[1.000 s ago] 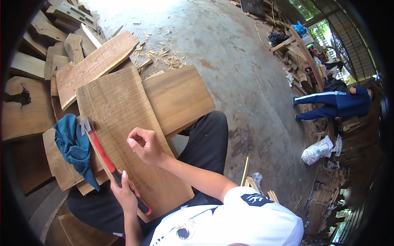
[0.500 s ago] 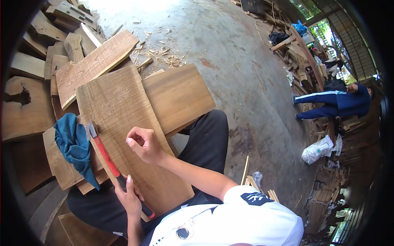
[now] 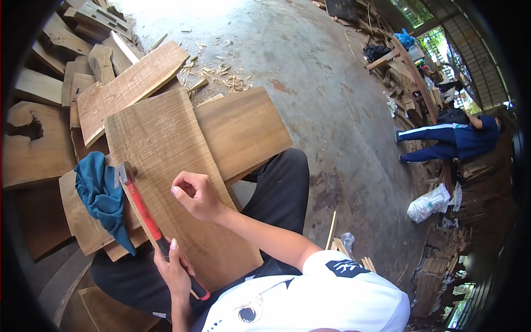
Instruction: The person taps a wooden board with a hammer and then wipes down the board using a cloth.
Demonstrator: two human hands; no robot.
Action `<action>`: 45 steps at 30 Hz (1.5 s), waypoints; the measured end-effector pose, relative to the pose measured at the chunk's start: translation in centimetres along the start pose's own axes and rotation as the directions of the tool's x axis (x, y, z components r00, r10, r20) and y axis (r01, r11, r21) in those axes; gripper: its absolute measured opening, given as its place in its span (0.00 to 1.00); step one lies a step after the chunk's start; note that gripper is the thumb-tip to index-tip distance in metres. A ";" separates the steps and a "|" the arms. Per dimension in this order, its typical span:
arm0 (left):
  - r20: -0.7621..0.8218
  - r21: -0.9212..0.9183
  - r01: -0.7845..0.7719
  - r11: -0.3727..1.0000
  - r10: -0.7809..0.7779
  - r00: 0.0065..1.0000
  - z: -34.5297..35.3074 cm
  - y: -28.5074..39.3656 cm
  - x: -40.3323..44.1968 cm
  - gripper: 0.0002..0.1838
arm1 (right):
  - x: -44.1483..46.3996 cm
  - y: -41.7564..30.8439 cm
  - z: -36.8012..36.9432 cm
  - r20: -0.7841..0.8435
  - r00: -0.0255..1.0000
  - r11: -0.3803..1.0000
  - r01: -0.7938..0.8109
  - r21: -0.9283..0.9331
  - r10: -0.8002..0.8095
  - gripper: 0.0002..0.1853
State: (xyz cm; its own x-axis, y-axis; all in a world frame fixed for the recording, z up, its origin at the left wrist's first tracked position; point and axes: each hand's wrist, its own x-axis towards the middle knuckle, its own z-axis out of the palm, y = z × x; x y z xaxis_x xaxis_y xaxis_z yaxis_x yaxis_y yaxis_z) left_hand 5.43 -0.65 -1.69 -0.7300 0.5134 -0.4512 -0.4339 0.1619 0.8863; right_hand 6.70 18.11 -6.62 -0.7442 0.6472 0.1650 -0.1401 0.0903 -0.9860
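Observation:
My left hand [image 3: 175,272] is wrapped around the black grip of a claw hammer [image 3: 142,207] with a red handle. The hammer lies slantwise over the left edge of a wide wooden board [image 3: 160,133], its metal head pointing away from me beside a blue-green cloth [image 3: 99,185]. Above the middle of the board, my right hand [image 3: 198,196] is curled, thumb and fingertips drawn together. Whether anything small sits between those fingers I cannot make out. The wide board rests across my lap and over other planks.
A smooth plank [image 3: 243,130] sticks out to the right under the wide board. Several slabs [image 3: 38,138] are stacked at left. Wood chips [image 3: 235,83] litter the concrete floor. A person in blue [image 3: 470,135] stands at far right near scrap wood and a white sack [image 3: 428,203].
The hammer has rolled a little in my left hand, so its head shows a round face toward the right. My right hand holds almost the same position.

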 end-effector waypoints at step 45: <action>0.011 -0.062 0.064 0.996 -0.063 0.998 0.9 -3.1 -2.6 0.10 | 8.2 -27.8 -3.3 0.320 0.442 0.525 0.812 0.255 -0.838 0.40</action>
State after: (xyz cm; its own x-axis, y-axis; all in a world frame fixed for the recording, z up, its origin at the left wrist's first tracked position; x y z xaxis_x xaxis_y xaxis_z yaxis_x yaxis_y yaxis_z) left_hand 9.20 -1.71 -3.17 -0.6949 0.5117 -0.5053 -0.5117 0.1419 0.8474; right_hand 6.66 23.36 22.07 -0.4202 -0.0314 0.9069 -0.8444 0.3796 -0.3781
